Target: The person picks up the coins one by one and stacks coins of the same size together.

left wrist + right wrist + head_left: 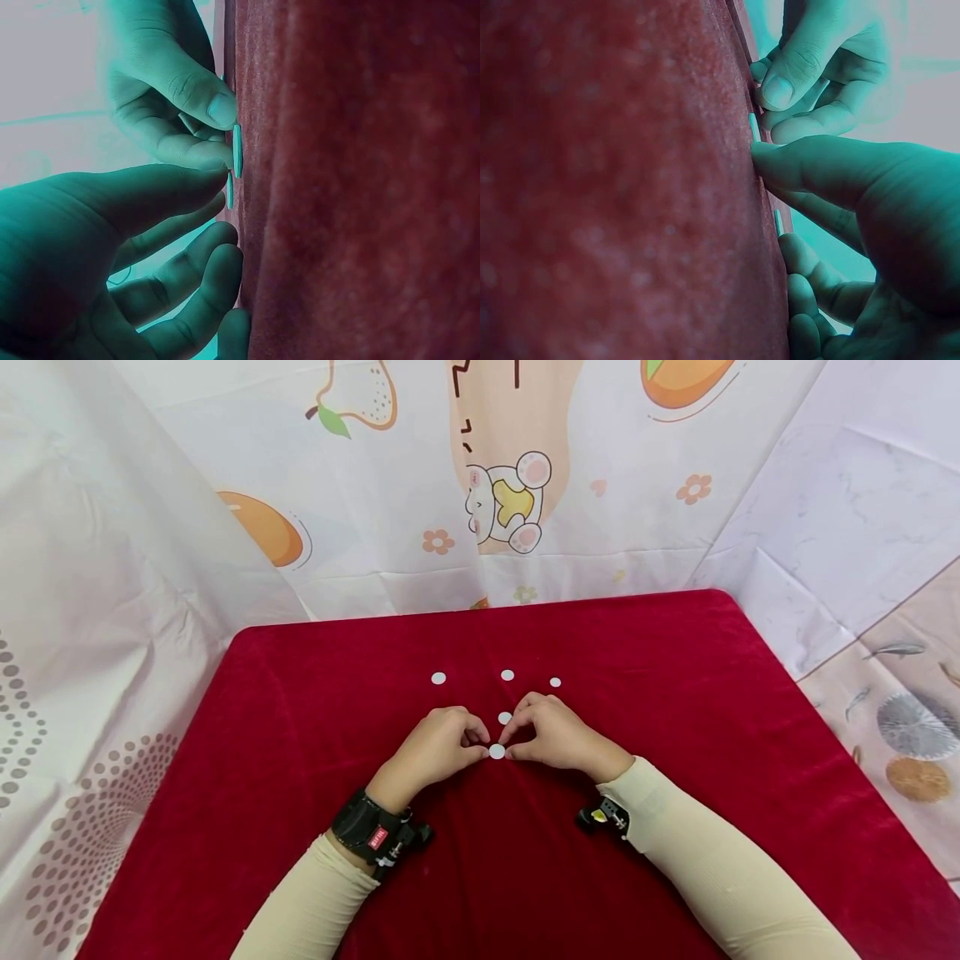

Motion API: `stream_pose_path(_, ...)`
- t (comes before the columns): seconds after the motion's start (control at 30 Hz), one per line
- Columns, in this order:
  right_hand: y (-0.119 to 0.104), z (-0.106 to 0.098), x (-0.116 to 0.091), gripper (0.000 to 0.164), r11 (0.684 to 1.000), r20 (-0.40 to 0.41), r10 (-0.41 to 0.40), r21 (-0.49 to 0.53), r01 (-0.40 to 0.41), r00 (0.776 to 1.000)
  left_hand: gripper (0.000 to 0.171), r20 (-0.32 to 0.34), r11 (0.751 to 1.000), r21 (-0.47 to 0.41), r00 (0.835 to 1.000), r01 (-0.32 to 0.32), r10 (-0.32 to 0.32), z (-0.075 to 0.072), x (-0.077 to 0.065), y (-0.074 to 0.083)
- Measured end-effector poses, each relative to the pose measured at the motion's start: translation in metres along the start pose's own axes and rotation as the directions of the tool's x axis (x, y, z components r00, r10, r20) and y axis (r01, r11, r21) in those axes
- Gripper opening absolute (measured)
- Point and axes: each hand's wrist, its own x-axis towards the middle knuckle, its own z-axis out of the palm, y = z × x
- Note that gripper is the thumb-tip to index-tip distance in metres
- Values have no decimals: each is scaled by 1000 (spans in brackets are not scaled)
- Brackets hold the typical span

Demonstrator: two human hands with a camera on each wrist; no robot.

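Observation:
A small white round disc (pixel 497 752) lies low at the red cloth, between the two hands. My left hand (pixel 438 747) holds its left edge with thumb and forefinger. From the other side, thumb and bent forefinger of my right hand (pixel 561 735) are on its right edge. In the left wrist view the disc (pixel 238 151) appears edge-on, spanning from one thumb tip to the other. The right thumb (pixel 787 161) covers part of the disc (pixel 754 126) in the right wrist view. The other fingers of both hands curve loosely near the cloth.
Just beyond the fingers lies another white disc (pixel 505 718). Farther back sit three more discs, at left (pixel 438 678), middle (pixel 507 675) and right (pixel 555 682). A red cloth (pixel 360 660) covers the table. Printed white curtains (pixel 375 527) enclose its back and sides.

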Motion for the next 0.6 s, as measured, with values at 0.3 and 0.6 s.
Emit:
stream_pose_path(0.3,-1,-1,0,17,1000,1,-1,3,1,1000,8,0,1000,-12,1000,4,-4,-2,0,-2)
stream_pose_path(0.6,-2,-2,-1,16,1000,-11,-27,10,27,1000,8,-21,1000,-19,1000,16,-16,-8,1,-8)
